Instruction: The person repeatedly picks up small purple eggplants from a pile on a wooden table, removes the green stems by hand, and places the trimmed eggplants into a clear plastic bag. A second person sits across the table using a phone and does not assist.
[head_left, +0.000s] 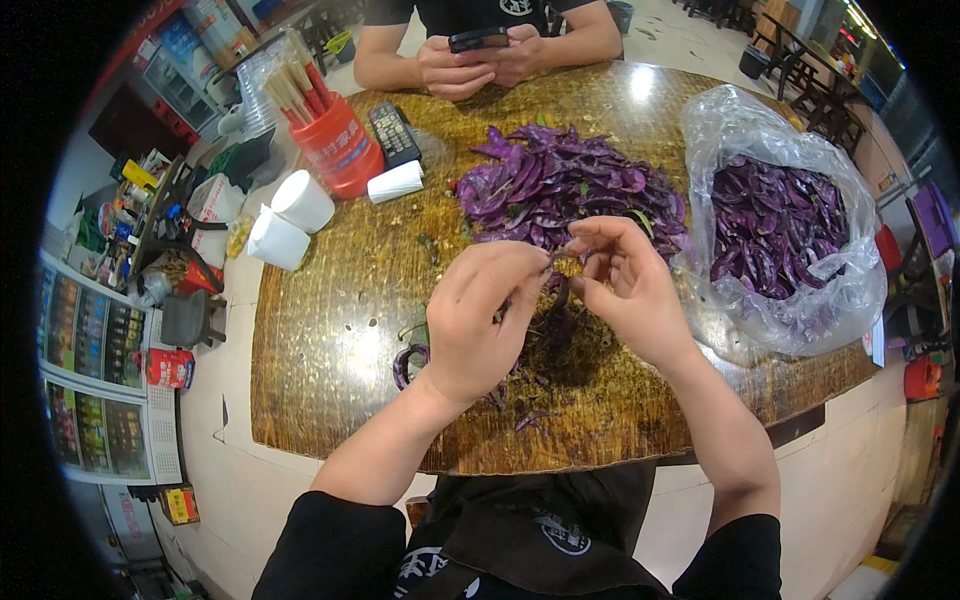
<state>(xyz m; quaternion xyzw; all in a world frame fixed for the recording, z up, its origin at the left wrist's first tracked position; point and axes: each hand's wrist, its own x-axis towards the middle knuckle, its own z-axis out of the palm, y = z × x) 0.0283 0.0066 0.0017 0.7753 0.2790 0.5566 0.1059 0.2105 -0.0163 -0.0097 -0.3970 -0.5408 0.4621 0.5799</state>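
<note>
Over a wooden table (315, 375), my left hand (484, 319) pinches thumb and forefinger together at what looks like the tip of a purple bean pod; the hand hides most of it. My right hand (626, 289) is close by on the right, fingers curled, its thumb and forefinger near the same small piece; whether it grips anything cannot be told. Behind both hands lies a heap of purple flat bean pods (570, 184). Below them are purple scraps (532, 420) and trimmings. To the right, an open clear plastic bag (795, 330) holds many purple pods (776, 225).
A red chopstick holder (337, 146), a remote control (394, 135), a white tissue roll (396, 182) and two white paper rolls or cups (302, 199) stand or lie at the left. Across the table another person's hands (480, 64) hold a phone (478, 39).
</note>
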